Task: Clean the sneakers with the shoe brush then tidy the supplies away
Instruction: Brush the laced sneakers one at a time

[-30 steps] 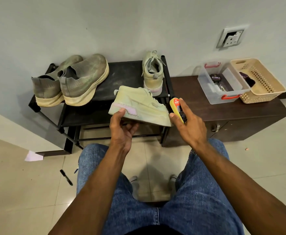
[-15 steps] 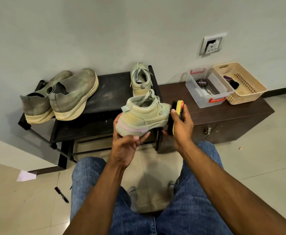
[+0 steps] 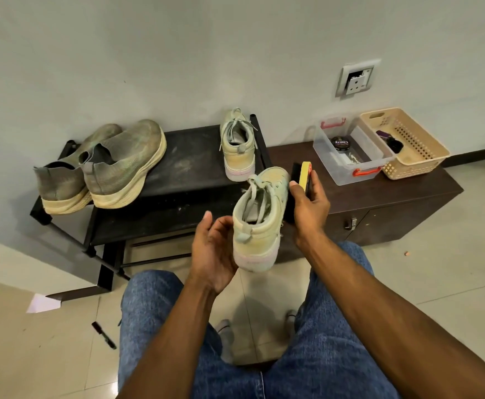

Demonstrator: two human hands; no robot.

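Note:
My left hand (image 3: 215, 254) holds a pale green sneaker (image 3: 261, 223) by its heel, above my knees, heel toward me and toe pointing away. My right hand (image 3: 310, 205) grips a shoe brush with a yellow back (image 3: 304, 175), its black bristles pressed against the sneaker's right side near the toe. The matching sneaker (image 3: 238, 145) stands on the black shoe rack (image 3: 183, 168). A pair of dusty grey-green knit sneakers (image 3: 111, 168) sits on the rack's left end.
A dark wooden cabinet (image 3: 379, 197) stands right of the rack. It carries a clear plastic box (image 3: 350, 156) with a polish tin and a beige basket (image 3: 408, 145). On the floor to the left lie a black pen (image 3: 104, 335) and a paper scrap (image 3: 42, 303).
My left hand has turned the sneaker from side-on to heel toward me. The brush in my right hand has come against the sneaker's right side.

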